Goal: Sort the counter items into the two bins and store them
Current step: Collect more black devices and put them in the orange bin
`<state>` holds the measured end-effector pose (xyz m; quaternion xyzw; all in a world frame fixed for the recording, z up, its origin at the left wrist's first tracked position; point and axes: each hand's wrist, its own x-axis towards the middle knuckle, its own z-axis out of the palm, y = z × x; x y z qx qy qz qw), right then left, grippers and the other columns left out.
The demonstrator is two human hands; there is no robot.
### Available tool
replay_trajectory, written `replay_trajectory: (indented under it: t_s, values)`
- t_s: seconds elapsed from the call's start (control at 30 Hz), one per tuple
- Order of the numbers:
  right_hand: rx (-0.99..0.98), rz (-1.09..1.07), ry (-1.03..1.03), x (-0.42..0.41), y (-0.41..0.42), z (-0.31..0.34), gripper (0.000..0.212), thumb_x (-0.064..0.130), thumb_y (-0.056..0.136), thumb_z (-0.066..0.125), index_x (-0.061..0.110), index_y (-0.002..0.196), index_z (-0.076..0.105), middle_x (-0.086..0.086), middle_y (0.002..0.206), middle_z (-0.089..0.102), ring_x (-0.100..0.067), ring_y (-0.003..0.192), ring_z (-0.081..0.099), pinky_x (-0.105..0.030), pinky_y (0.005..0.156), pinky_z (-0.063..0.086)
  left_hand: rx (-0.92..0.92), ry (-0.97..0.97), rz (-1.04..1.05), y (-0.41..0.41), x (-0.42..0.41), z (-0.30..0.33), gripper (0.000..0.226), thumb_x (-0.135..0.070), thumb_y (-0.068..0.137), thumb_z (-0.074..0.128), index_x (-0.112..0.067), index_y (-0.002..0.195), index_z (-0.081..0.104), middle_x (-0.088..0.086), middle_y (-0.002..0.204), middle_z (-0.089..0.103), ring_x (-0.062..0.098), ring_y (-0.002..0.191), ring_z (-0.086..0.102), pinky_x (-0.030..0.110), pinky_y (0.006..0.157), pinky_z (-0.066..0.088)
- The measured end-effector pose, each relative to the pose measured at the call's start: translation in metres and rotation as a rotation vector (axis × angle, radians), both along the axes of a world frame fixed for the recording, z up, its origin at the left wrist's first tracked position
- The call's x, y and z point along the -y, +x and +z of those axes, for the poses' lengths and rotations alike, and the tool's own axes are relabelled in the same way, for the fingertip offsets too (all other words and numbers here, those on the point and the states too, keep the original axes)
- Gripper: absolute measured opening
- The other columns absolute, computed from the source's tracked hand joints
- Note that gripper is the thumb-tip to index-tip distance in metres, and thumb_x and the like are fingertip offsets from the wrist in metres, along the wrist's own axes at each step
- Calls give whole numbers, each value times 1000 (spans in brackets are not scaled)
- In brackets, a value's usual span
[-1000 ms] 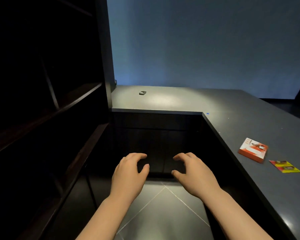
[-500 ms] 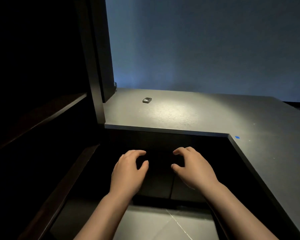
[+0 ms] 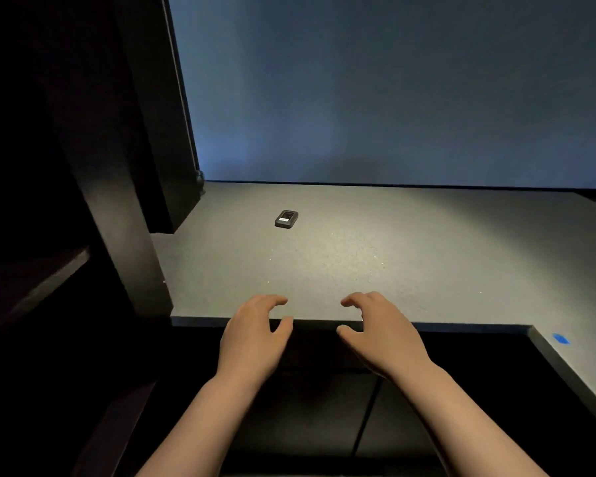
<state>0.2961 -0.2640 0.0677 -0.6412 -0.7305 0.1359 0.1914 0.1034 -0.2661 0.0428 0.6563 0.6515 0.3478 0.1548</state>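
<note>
A small dark rectangular device with a pale label lies flat on the grey counter, far from the front edge. My left hand and my right hand hover side by side over the counter's front edge, fingers loosely curled, holding nothing. Both are well short of the device. No bin is in view.
A tall dark shelving unit stands on the left, its upright meeting the counter's left end. A blue mark sits on the counter at the inner corner on the right. Below the counter edge are dark cabinet fronts.
The view has moved forward and tilted up, bringing the counter and small device nearer. The orange box and yellow card on the right have left the frame. My hands keep the same empty pose.
</note>
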Motion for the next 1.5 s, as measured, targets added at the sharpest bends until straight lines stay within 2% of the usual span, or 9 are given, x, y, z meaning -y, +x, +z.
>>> replay_trajectory:
  t_s: [0.2, 0.37, 0.47, 0.6, 0.8, 0.97, 1.13, 1.3, 1.5]
  values:
    - [22, -67, -24, -99, 2, -13, 44, 34, 89, 58, 31, 132, 48, 8, 133, 48, -10, 118, 47, -25, 83, 45, -9, -38, -64, -3, -101, -14, 33, -33, 90, 55, -33, 123, 56, -18, 126, 53, 2, 117, 47, 18, 90, 34]
    - [40, -66, -56, -188, 5, -32, 44, 35, 89, 57, 33, 131, 47, 9, 134, 48, -12, 124, 45, -27, 81, 43, -26, -39, -9, -3, -191, -31, 32, -29, 88, 57, -28, 120, 59, -13, 125, 56, 8, 115, 50, 21, 91, 37]
    - [65, -54, -83, -233, 7, -41, 43, 36, 89, 56, 33, 131, 47, 9, 135, 46, -13, 126, 42, -30, 87, 44, -32, -72, 11, 1, -246, -39, 31, -27, 87, 58, -27, 118, 61, -12, 123, 58, 9, 112, 51, 23, 88, 37]
    - [75, -46, -98, -287, 9, -52, 43, 35, 90, 53, 33, 133, 46, 9, 135, 45, -13, 128, 40, -30, 90, 43, -70, -105, 48, 4, -322, -50, 34, -27, 86, 58, -26, 120, 60, -9, 126, 56, 13, 117, 48, 26, 92, 35]
    - [33, -82, -91, -333, 13, -58, 40, 34, 91, 53, 34, 131, 47, 14, 130, 46, -8, 124, 42, -25, 87, 43, -132, -176, 84, 0, -420, -65, 46, -26, 83, 60, -23, 129, 52, -2, 134, 48, 22, 118, 46, 34, 95, 37]
    - [51, -223, -93, -337, 33, -68, 41, 37, 91, 55, 38, 131, 46, 20, 128, 45, -5, 122, 42, -19, 78, 35, -176, -245, 81, 2, -485, -89, 65, -39, 83, 63, -19, 140, 37, 4, 144, 36, 26, 130, 34, 40, 105, 33]
    - [23, -333, -156, -334, 37, -78, 41, 37, 90, 59, 35, 130, 49, 16, 128, 48, -6, 121, 45, -19, 84, 37, -112, -240, 38, 5, -510, -109, 66, -40, 85, 63, -18, 141, 36, 8, 142, 37, 27, 129, 31, 42, 106, 32]
    - [6, -410, -153, -331, 30, -78, 41, 37, 91, 57, 35, 131, 48, 17, 131, 45, -5, 122, 43, -19, 79, 36, -114, -179, -56, 9, -516, -106, 56, -31, 86, 63, -17, 137, 43, 11, 134, 43, 28, 124, 32, 38, 105, 29]
    - [7, -624, -136, -286, 60, -74, 41, 34, 91, 56, 34, 131, 48, 15, 131, 44, -7, 124, 42, -24, 87, 42, -57, -67, -455, 83, -462, -86, 53, -31, 84, 66, -21, 132, 49, 2, 126, 48, 21, 117, 36, 33, 100, 33]
